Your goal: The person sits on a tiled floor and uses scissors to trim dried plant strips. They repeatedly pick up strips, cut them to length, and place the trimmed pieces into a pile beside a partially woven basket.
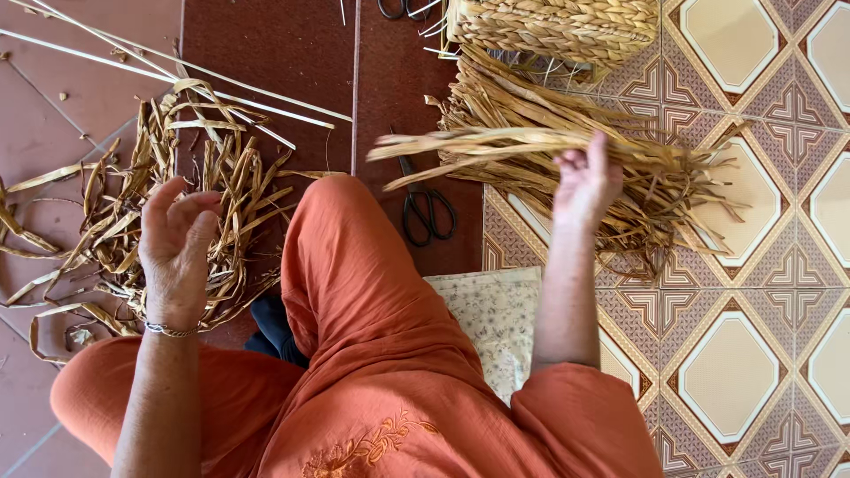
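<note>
While the right hand (586, 181) clamped a strip from the dried-leaf bundle (567, 150), sorting looked underway. Left of that bundle, the left hand (177, 239) hovered, fingers loosely apart, over scrap strips (106, 230). Drawing the strip free would likely need a steady pull.

Dried straw-coloured leaf strips (496, 146) held level above the bundle.

Two bare hands up: left hand (177, 237), right hand (586, 181). One black-handled pair of scissors (428, 211) lies fully in view, one woven straw basket (553, 26), two heaps of dried straw strips (uncountable): loose heap (133, 212), bundled heap (531, 142).
</note>
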